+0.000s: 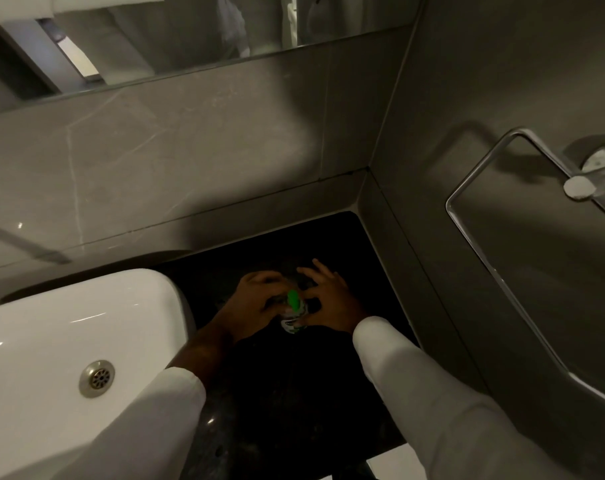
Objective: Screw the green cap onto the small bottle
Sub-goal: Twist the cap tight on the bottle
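Hands meet over a black stone countertop [287,393] in the corner of a grey-tiled bathroom. At the centre of the view sits the small bottle with a white and green label [293,323], held just above or on the counter; which, the dim light does not show. The left hand [251,303] wraps around the bottle from its nine o'clock side, fingers curled over the top. The bright green plastic cap [292,299] sits at the bottle's twelve o'clock end, between both hands. The right hand [328,299] comes in from three o'clock, thumb and forefinger pinched near the cap and label while the other fingers fan outward toward twelve o'clock. Whether the cap is seated on the neck cannot be told. Both arms wear long white sleeves [429,393]. A glossy white ceramic basin [52,341] with a round metal drain [97,378] lies at eight o'clock. A chrome towel ring [474,181] hangs on the wall at two o'clock, and a mirror [155,39] runs along eleven o'clock.
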`<state>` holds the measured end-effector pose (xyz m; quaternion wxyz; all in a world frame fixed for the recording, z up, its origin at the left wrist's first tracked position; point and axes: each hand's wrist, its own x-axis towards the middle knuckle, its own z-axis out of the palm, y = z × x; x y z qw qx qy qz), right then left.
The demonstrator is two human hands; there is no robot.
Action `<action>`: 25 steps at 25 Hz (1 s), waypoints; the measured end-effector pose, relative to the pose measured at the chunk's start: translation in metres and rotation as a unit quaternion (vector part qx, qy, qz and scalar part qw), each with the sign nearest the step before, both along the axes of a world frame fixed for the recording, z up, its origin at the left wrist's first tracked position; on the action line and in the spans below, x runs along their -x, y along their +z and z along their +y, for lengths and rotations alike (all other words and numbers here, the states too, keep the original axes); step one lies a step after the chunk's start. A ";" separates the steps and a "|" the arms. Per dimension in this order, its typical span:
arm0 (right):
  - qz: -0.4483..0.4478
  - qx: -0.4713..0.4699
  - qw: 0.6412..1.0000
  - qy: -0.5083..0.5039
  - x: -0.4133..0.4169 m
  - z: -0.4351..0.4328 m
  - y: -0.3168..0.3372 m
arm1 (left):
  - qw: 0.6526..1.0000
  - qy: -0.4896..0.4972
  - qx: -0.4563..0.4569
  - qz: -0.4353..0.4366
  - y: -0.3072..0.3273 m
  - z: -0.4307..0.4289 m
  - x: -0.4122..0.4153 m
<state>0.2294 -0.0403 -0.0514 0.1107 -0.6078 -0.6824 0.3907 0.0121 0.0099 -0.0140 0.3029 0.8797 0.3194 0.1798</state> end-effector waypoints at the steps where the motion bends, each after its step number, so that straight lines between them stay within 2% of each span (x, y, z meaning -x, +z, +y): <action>1: -0.001 0.001 1.000 0.000 0.000 -0.001 0.001 | 1.000 -0.008 0.021 -0.005 0.003 0.000 0.000; 4: -0.002 0.010 1.000 -0.005 0.001 -0.004 0.003 | 0.998 -0.021 0.063 -0.016 0.004 -0.001 0.000; 12: 0.004 -0.005 1.000 -0.017 0.003 -0.013 -0.002 | 0.998 0.027 0.049 -0.018 -0.005 -0.017 0.003; 19: -0.014 -0.012 1.000 -0.018 0.008 -0.025 -0.002 | 0.998 0.025 0.029 -0.044 -0.011 -0.031 0.009; 25: -0.005 -0.018 0.999 -0.047 0.011 -0.030 0.003 | 0.999 0.036 0.028 -0.012 -0.019 -0.035 0.011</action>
